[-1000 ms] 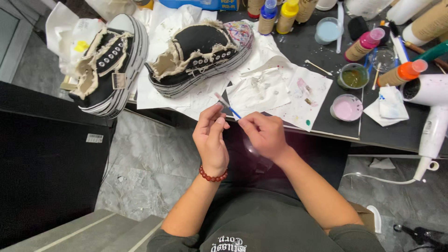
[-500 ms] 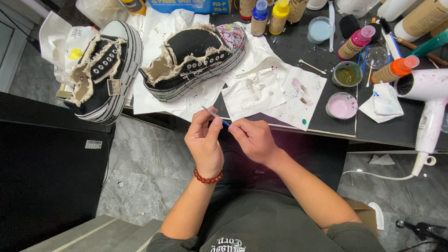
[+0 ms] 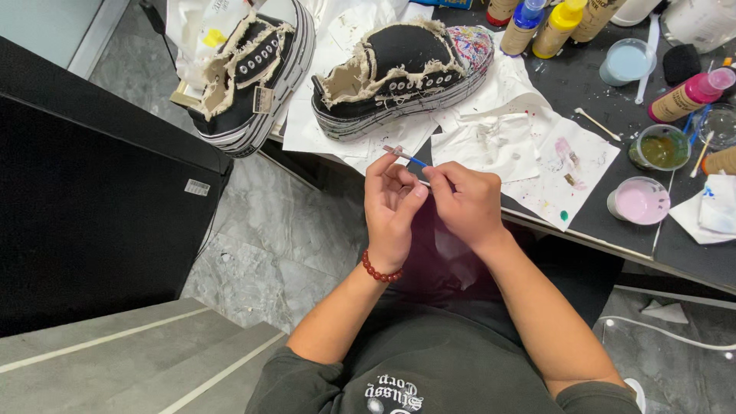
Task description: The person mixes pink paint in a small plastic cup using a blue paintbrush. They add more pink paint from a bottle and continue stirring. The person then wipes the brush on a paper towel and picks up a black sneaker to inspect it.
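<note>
My left hand (image 3: pixel 392 207) and my right hand (image 3: pixel 464 203) meet in front of my chest, just below the table's front edge. Between their fingertips they hold a thin paintbrush (image 3: pixel 404 157) with a blue handle; its pale tip points up and left. A red bead bracelet sits on my left wrist. On white paper beyond the hands lies a black canvas shoe (image 3: pixel 402 73) with frayed cream edges and a paint-splattered toe. A second, similar black shoe (image 3: pixel 249 73) rests at the table's left end.
A dark table (image 3: pixel 690 253) carries crumpled white paper (image 3: pixel 529 149), paint bottles (image 3: pixel 548 23), a pink paint cup (image 3: pixel 640 201), a greenish cup (image 3: pixel 659 147) and a light blue cup (image 3: pixel 625 63). A black cabinet (image 3: pixel 92 199) stands left. Grey marble floor lies below.
The view has shifted right and down a little, so the table sits higher in the frame. My hands stay together on the paintbrush, working it between the fingers.
</note>
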